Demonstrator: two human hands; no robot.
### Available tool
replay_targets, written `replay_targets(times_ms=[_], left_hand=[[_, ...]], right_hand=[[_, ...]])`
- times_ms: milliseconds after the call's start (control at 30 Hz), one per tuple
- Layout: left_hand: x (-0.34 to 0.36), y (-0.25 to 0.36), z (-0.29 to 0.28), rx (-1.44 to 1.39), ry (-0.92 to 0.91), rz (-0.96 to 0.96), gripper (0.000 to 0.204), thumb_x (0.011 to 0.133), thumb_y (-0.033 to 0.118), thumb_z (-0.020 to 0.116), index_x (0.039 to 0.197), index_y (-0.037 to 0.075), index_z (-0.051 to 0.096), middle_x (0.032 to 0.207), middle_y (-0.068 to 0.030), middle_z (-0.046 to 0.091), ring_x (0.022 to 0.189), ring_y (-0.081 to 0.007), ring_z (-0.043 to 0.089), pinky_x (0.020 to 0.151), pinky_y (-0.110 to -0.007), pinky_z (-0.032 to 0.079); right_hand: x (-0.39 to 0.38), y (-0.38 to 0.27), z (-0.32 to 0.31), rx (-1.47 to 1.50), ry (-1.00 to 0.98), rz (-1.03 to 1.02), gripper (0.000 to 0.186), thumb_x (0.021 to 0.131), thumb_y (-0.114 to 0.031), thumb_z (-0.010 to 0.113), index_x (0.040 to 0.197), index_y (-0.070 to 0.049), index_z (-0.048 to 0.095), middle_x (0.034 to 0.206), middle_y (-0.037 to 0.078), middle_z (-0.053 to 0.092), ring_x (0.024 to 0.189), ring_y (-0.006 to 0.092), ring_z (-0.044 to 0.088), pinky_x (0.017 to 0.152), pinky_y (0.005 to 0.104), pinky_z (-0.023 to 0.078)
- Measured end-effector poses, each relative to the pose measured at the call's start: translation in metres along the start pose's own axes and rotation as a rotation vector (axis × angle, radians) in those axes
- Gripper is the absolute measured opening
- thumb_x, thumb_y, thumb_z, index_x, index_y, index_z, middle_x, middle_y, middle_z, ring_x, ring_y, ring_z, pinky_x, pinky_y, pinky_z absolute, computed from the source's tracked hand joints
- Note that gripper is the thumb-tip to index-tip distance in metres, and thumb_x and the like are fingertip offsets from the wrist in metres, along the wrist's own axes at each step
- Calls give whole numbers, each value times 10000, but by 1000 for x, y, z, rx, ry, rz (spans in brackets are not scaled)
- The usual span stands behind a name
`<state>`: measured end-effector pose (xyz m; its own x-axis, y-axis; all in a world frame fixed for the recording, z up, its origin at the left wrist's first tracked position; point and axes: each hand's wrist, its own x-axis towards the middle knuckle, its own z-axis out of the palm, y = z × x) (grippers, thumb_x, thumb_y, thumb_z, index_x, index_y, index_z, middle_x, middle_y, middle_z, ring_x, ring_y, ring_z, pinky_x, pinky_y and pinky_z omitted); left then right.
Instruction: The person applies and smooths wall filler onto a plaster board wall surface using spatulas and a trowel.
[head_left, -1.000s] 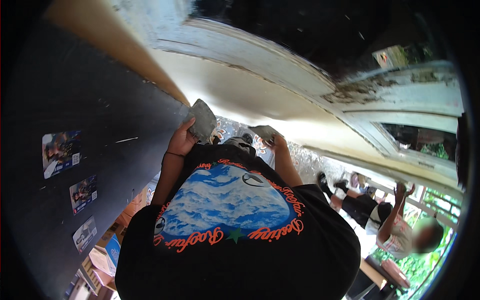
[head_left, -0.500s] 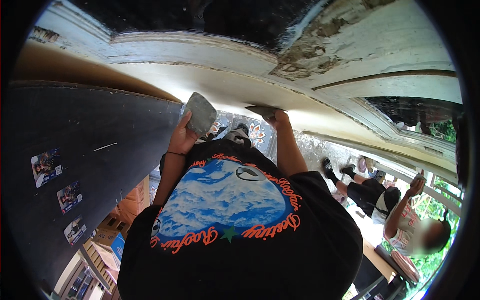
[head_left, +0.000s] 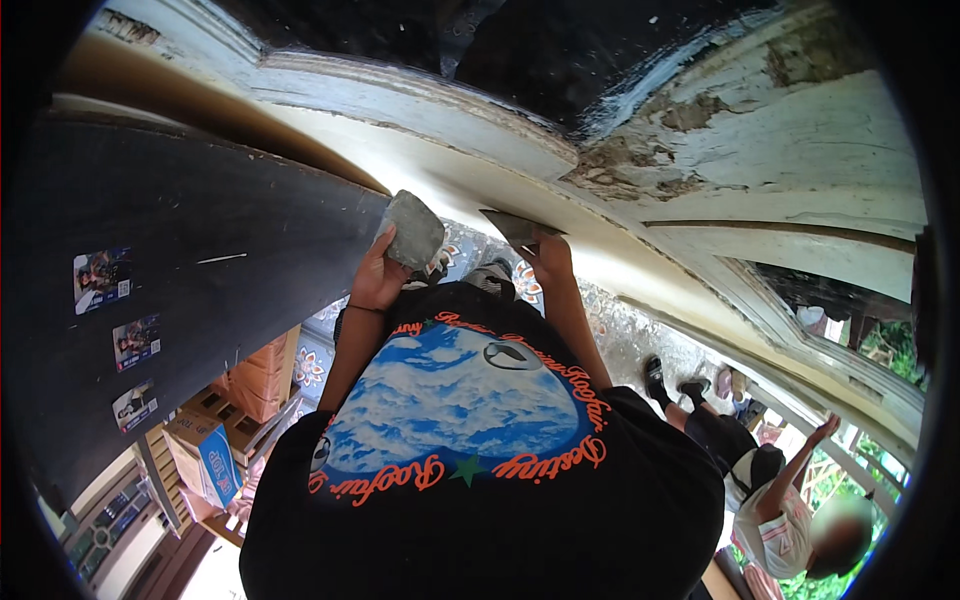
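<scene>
My left hand (head_left: 376,275) grips a flat grey slab (head_left: 414,232) with rounded corners by its lower edge; its face is turned up toward me. A short distance to the right, my right hand (head_left: 552,262) is closed round a thin, dark, wide-bladed scraper (head_left: 514,228). The scraper is tilted beside the cream wall (head_left: 460,190), its blade pointing toward the slab. Whether its edge touches the wall I cannot tell. The scraper's handle is mostly hidden in my fingers.
A black board (head_left: 200,210) with several stuck-on cards stands on my left. Ahead runs a window frame (head_left: 420,95) with peeling, rotten wood (head_left: 660,150). Patterned tiles (head_left: 525,280) lie by my feet. Boxes (head_left: 205,455) sit lower left; another person (head_left: 785,520) is at lower right.
The scraper has swung from lying almost flat along the wall to a tilt nearer the slab. My right hand has drawn back slightly toward me. The whole view has turned a little.
</scene>
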<state>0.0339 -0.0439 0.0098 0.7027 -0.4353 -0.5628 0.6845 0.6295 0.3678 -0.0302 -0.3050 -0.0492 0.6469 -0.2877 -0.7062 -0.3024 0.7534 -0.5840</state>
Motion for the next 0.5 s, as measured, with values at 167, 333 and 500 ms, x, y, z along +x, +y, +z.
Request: replay_targets(times_ms=[167, 333, 500], left_hand=[[3, 0, -6, 28, 51, -21, 337, 826, 179, 521, 1132, 62, 443, 1058, -81, 535, 946, -203, 532, 769, -357, 453], [-1, 15, -5, 39, 43, 36, 309, 817, 182, 536, 1097, 73, 464, 1009, -60, 555, 900, -181, 547, 722, -331, 465], [0, 19, -16, 53, 83, 6, 291, 811, 190, 544, 1072, 81, 475, 985, -42, 563, 881, -164, 550, 700, -307, 464]], right_hand=[[36, 15, -11, -22, 25, 4, 355, 819, 7, 329, 1174, -5, 340, 1157, 185, 411, 1043, 326, 454, 869, 469, 411], [17, 9, 12, 101, -180, 37, 408, 791, 34, 320, 1193, -34, 340, 1179, 165, 408, 1065, 309, 449, 873, 458, 411], [45, 31, 19, 48, -96, 51, 343, 810, -1, 365, 1151, -41, 369, 1120, 143, 445, 1009, 294, 477, 847, 465, 418]])
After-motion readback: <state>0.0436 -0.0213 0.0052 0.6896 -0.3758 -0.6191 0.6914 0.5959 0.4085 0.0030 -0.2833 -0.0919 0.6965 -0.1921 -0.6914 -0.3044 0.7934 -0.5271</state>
